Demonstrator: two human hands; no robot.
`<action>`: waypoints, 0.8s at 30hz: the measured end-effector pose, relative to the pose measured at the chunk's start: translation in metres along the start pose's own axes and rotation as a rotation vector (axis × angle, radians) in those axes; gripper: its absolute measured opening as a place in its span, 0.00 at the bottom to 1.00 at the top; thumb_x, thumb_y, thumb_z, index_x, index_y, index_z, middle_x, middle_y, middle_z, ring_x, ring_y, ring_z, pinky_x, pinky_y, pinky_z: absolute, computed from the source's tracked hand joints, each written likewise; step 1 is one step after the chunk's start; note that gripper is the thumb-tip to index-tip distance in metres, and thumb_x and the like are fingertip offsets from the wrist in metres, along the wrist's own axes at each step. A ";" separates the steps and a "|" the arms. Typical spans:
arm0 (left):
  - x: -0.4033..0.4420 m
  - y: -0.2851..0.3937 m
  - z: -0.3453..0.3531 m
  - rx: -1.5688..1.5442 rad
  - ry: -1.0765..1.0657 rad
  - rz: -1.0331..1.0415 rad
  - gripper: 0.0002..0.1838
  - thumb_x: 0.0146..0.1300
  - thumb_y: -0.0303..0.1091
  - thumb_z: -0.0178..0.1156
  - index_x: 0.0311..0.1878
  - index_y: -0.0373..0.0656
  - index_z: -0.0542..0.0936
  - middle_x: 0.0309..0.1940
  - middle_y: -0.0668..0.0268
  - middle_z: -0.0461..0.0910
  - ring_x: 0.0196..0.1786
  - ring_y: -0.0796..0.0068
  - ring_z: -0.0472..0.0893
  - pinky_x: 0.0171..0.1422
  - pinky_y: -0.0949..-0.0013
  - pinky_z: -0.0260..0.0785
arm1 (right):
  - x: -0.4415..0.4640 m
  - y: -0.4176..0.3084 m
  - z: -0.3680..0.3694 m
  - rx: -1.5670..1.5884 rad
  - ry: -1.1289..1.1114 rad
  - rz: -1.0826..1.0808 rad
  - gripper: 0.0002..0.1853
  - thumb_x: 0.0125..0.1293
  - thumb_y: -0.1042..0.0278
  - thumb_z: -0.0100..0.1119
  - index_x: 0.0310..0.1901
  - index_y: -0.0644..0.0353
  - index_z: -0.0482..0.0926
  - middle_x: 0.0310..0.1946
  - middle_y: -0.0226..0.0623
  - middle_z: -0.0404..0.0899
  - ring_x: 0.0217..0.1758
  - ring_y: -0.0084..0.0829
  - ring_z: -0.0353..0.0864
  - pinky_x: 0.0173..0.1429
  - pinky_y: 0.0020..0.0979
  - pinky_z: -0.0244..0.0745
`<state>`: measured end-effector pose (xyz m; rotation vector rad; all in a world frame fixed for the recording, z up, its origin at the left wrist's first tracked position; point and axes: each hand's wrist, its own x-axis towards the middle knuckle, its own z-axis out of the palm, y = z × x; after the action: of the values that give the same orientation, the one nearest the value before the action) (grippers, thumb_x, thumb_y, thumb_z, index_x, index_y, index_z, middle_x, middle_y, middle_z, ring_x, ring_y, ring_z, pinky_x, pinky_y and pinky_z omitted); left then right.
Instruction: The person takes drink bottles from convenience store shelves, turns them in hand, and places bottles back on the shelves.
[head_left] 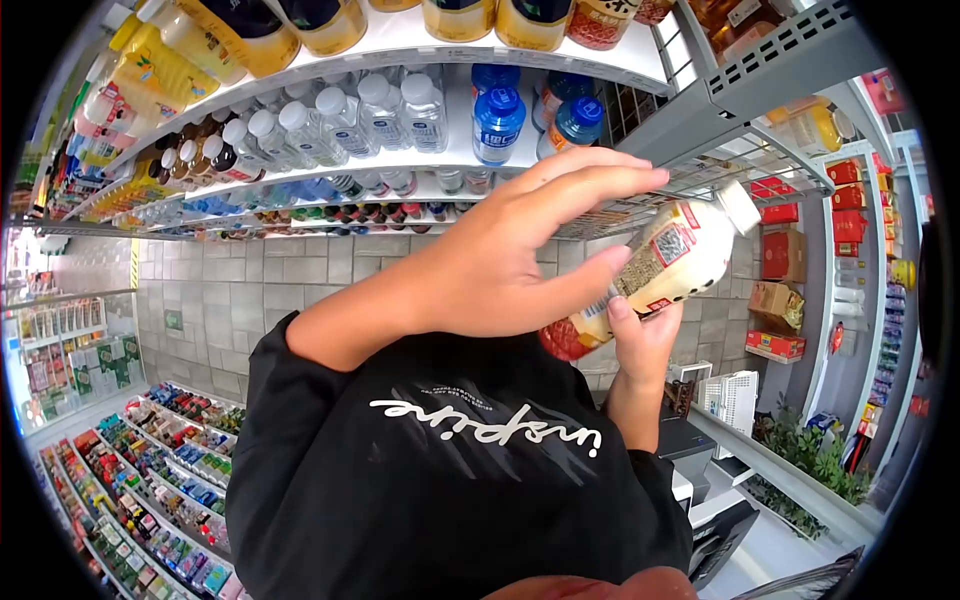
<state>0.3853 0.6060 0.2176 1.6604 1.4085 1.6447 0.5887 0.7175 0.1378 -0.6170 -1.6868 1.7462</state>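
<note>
My right hand [648,345] is wrapped round a drink bottle [665,255], its thumb on the near side. The bottle is tilted, with its white cap up to the right. Its cream label carries a printed square code, a barcode and red patches, and the lower end is red. Just left of it, my left hand [520,245] has its fingers stretched out and the thumb apart. That thumb's tip overlaps the bottle's edge; I cannot tell whether it touches.
A shelf unit [560,50] ahead holds clear water bottles [380,110], blue-capped bottles [498,125] and yellow drinks. A wire rack [780,165] stands to the right. Packed goods shelves [150,480] lie at lower left. Grey floor tiles [300,270] show between; a plant [815,460] is at right.
</note>
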 end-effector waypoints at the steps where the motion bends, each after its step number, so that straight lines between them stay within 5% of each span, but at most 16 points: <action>1: 0.000 -0.004 0.005 -0.030 0.017 -0.013 0.31 0.67 0.25 0.64 0.74 0.42 0.73 0.72 0.56 0.73 0.74 0.59 0.73 0.72 0.57 0.72 | 0.000 -0.003 0.004 0.000 -0.003 0.004 0.37 0.62 0.60 0.76 0.67 0.67 0.67 0.52 0.42 0.82 0.58 0.32 0.82 0.65 0.36 0.77; 5: -0.006 -0.010 0.016 0.005 0.037 0.023 0.34 0.66 0.28 0.69 0.75 0.42 0.72 0.72 0.56 0.74 0.74 0.57 0.73 0.73 0.56 0.71 | 0.001 -0.005 0.016 0.143 -0.142 0.136 0.35 0.62 0.64 0.75 0.66 0.69 0.70 0.55 0.40 0.81 0.55 0.28 0.82 0.61 0.33 0.78; 24: -0.025 -0.010 0.015 0.147 0.043 0.011 0.36 0.62 0.31 0.73 0.74 0.43 0.74 0.69 0.53 0.75 0.70 0.53 0.76 0.73 0.57 0.71 | -0.003 -0.003 0.029 -0.020 -0.096 0.016 0.36 0.62 0.69 0.73 0.69 0.68 0.68 0.58 0.39 0.79 0.57 0.27 0.80 0.60 0.32 0.78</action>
<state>0.4006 0.5943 0.1935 1.7243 1.5777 1.6262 0.5704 0.6953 0.1428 -0.5652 -1.7714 1.7979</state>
